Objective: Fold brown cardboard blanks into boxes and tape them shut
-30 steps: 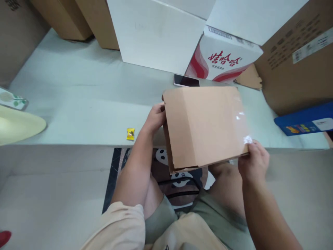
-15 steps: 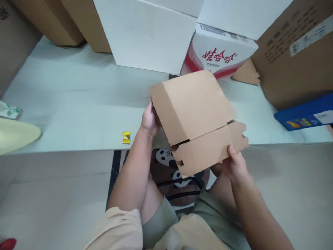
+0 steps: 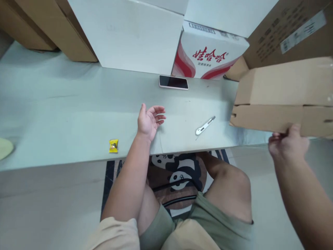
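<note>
My right hand [image 3: 290, 144] grips the lower edge of a brown cardboard piece [image 3: 278, 86], a partly folded carton with slotted flaps, held at the right side of the table. Over the middle of the table, my left hand [image 3: 151, 119] is empty, its fingers apart and slightly curled. Right of it a white utility knife [image 3: 205, 125] lies on the pale green cloth. A phone [image 3: 173, 82] with a dark screen rests behind, by the boxes. To the left of my left forearm is a small yellow packet [image 3: 113, 146].
A large white box [image 3: 130, 38] and a white and red carton [image 3: 205, 55] stand at the back of the table [image 3: 65, 114]. Brown boxes stand at the back left, and a big brown box [image 3: 270, 31] at the back right. Something pale yellow [image 3: 5, 147] is at the left edge.
My left hand has let go of the cardboard. My right hand has carried it to the right, turning it. The phone now shows fully and the knife has come into view.
</note>
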Motion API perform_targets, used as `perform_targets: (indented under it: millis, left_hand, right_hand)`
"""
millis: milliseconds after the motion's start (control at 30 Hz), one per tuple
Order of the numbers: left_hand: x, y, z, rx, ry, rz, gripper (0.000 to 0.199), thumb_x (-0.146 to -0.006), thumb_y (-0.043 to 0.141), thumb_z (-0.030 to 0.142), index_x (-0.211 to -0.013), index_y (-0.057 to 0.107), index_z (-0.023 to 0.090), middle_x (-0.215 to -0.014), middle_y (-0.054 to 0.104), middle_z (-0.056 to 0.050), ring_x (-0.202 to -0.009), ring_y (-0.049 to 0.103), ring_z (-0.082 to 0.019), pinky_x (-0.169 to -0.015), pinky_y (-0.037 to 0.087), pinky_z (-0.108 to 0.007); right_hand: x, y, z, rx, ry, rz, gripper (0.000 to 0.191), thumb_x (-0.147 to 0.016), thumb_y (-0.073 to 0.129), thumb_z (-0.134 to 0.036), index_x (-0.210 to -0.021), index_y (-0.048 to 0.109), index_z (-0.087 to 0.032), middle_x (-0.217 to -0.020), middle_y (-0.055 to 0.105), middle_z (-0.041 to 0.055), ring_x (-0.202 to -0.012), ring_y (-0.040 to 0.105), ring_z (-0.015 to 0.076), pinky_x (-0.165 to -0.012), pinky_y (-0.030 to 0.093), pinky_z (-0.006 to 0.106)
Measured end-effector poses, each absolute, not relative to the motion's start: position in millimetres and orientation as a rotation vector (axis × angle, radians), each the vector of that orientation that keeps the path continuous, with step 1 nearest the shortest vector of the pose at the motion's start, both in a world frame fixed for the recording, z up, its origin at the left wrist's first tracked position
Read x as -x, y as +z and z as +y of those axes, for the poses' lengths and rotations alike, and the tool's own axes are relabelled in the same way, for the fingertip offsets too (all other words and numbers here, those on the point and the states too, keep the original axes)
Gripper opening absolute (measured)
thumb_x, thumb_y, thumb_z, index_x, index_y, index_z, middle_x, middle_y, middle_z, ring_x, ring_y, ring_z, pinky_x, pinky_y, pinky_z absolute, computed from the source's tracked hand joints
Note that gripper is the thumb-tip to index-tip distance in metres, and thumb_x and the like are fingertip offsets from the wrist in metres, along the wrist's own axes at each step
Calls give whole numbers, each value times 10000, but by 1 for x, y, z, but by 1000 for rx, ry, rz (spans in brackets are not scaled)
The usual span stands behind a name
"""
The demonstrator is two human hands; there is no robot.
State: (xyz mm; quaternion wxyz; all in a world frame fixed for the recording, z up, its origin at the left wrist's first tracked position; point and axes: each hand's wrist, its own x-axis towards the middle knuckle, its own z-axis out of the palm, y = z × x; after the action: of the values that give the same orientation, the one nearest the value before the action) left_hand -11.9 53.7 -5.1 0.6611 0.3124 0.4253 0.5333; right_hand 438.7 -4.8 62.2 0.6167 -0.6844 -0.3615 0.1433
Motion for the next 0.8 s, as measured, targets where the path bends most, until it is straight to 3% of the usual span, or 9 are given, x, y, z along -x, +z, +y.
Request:
perform_targets:
  millis: [100,200,300,367,433,500,800]
  left_hand:
    - [6,-8,58,-714,1198,948,749,-872,228,823,-813,687,234,-898,720,-96,-724,661,-192,-638,514,-329]
    - [4,-8,61,-661,1208,936,736,-879,251,812,-792,687,226,-860,709,-91,-671,633,-172,-610,503,-310]
    - [5,-7,63,-630,1213,934,721,-882,263,801,-778,684,225,-839,700,-88,-649,617,-169,-600,488,-312]
    - [8,-6,63,-635,1218,928,706,-881,272,794,-775,681,228,-828,690,-85,-652,615,-172,-611,482,-321]
    - [12,-5,62,-644,1229,923,692,-878,283,790,-779,679,231,-822,681,-82,-661,615,-175,-624,479,-329]
    - [17,-4,59,-666,1232,932,692,-870,284,796,-787,678,233,-816,677,-84,-682,621,-186,-633,478,-336]
    - [24,-1,52,-595,1291,903,600,-884,340,718,-752,661,228,-768,661,-63,-638,597,-166,-626,462,-321]
  right_hand:
    - [-449,84,70,1669,341,-703,284,-946,515,-256,-733,328,-272,-636,432,-65,-480,434,70,-516,402,297]
    - [-443,81,113,1802,523,-777,216,-967,521,-320,-773,464,-247,-734,616,19,-624,578,124,-624,515,353]
    - [-413,44,103,1901,607,-998,168,-932,552,-371,-860,554,-219,-802,690,70,-713,659,188,-663,553,400]
    - [-387,11,78,1942,549,-1208,195,-867,620,-369,-966,613,-202,-912,717,91,-847,690,228,-792,570,455]
    - [-365,-19,52,1959,436,-1417,278,-802,662,-345,-1030,643,-186,-1094,717,134,-1050,664,279,-1004,502,534]
    - [-351,-37,34,1955,321,-1595,334,-806,628,-340,-1099,650,-182,-1232,682,160,-1195,602,314,-1119,408,555]
    - [-351,-44,28,1970,-48,-1955,435,-848,474,-273,-1245,600,-151,-1202,665,184,-1139,592,321,-1030,449,488]
